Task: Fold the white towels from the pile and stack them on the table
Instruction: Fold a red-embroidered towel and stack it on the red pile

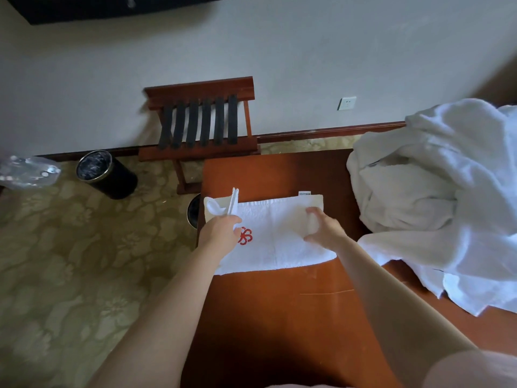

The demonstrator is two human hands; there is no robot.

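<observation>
On table [279,317], white towel [279,236] gripped by left hand [221,232], right hand [324,229]

We find the towel [279,233] lying on the table [279,317], the pile [433,197] heaped on it to the right, the luggage rack [200,121] beyond its far edge against the wall [307,51], and a bin [106,175] on the floor [70,261] far left.
</observation>
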